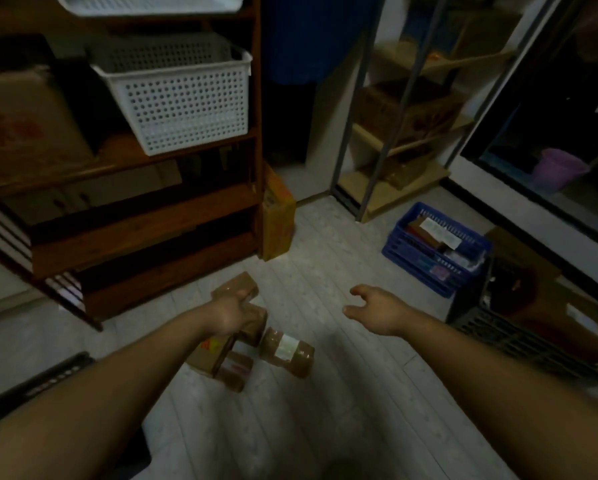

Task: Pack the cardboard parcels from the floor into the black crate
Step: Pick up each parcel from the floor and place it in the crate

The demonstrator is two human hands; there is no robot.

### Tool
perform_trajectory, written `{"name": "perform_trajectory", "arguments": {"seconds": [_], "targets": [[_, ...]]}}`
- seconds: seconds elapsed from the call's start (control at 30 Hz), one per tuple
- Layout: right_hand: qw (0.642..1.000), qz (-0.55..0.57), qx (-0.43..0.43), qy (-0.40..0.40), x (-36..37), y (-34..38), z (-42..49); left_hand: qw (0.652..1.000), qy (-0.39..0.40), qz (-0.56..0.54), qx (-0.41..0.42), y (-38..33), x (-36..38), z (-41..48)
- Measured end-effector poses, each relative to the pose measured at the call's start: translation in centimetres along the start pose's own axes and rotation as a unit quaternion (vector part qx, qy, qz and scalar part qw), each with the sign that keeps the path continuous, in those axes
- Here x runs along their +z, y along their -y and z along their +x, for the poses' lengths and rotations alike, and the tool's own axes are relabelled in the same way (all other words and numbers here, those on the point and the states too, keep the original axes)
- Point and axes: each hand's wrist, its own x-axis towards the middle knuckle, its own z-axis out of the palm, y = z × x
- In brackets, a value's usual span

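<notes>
Several brown taped cardboard parcels lie in a pile on the pale floor: one at the back (pixel 234 285), one with a white label (pixel 287 351), one with red and yellow print (pixel 209 355). My left hand (pixel 233 311) is down on the pile, its fingers curled over a brown parcel (pixel 257 320). My right hand (pixel 377 310) hovers with fingers spread, holding nothing, between the pile and the black crate (pixel 519 341). The crate stands at the right with cardboard parcels (pixel 554 306) inside it.
A blue crate (pixel 425 261) with packets sits behind the black one. A wooden shelf unit (pixel 145 233) with a white basket (pixel 183 98) stands to the left, and a yellow box (pixel 278 216) leans on its side. Metal shelving (pixel 394 147) is at the back. A dark object (pixel 37 382) lies at lower left.
</notes>
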Motion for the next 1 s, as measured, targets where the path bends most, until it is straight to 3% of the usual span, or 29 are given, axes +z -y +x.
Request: {"name": "perform_trajectory", "arguments": {"seconds": [0.2,0.43,0.67,0.77,1.0], "targets": [[0.997,0.02,0.005,0.069,4.5,-6.3,10.7,0.997,0.006,-0.069,-0.025,4.6,5.6,8.6],[0.992,0.064,0.042,0.105,17.7,-13.4,26.6,0.993,0.004,-0.086,-0.081,12.5,16.7,23.7],[0.985,0.13,0.072,0.086,33.2,-19.7,41.8,0.993,-0.031,-0.105,-0.034,20.4,27.6,39.7],[0.984,0.125,0.079,0.104,37.9,-22.4,45.1,0.989,-0.019,-0.14,-0.035,23.0,30.9,44.5],[0.972,0.212,0.082,0.061,44.9,-26.5,50.0,0.973,-0.015,-0.221,-0.067,27.2,35.7,50.7]]}}
